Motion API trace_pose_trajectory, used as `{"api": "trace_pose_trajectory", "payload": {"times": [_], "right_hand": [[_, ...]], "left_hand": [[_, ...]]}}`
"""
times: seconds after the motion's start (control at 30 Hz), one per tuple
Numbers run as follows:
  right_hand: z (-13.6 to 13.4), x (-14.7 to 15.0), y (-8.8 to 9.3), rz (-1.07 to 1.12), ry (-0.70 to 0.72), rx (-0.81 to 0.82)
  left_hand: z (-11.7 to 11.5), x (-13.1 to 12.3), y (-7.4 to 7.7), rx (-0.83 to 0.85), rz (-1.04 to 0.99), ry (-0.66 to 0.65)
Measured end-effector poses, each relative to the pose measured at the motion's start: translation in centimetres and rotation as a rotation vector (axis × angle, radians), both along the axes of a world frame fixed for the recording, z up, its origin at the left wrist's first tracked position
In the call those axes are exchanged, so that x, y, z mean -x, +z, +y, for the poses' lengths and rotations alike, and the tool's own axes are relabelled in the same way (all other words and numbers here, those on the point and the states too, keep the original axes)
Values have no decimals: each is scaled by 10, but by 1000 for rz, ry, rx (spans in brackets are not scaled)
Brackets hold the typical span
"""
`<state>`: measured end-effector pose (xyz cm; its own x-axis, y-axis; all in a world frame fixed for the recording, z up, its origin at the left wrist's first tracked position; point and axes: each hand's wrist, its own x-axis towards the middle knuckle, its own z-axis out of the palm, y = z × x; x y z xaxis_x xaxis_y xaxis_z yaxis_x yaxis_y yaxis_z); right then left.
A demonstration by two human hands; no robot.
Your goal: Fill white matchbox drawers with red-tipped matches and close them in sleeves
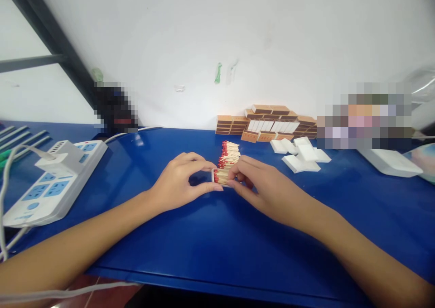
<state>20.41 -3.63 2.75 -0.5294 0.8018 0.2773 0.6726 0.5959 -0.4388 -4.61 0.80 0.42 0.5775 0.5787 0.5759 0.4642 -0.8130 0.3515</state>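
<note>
Holding a white tray (213,175) of red-tipped matches (222,176) by its left end with the left hand (178,181); bunching the right hand (263,181) narrowly at its right end, exact hold unclear. Beyond the tray, loose matches (231,154), then stacked matchboxes (268,117); rightward of it, scattered trays (306,153).

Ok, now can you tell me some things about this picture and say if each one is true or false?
1. The left hand grips a small tray with matches in it. True.
2. The match heads are blue. False: they are red.
3. The right hand is holding a pencil. False: its fingers are at the tray of matches.
4. Brown boxes are stacked in front of the white wall. True.
5. The power strip lies to the right of both hands. False: it lies to their left.
6. The tabletop is blue. True.
</note>
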Motion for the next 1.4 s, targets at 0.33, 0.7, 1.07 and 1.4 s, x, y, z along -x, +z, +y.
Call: {"api": "trace_pose_trajectory", "payload": {"times": [0.33,0.7,1.07,1.4], "right_hand": [[-3,-1,1,6,14,-4],[-5,3,1,80,74,-105],[-5,6,-11,133,139,-269],[-4,4,-7,180,75,-272]], "left_hand": [[0,0,1,-2,-2,-8],[-2,0,3,38,-35,21],[-3,0,3,38,-51,-5],[-4,-1,6,47,-152,26]]}}
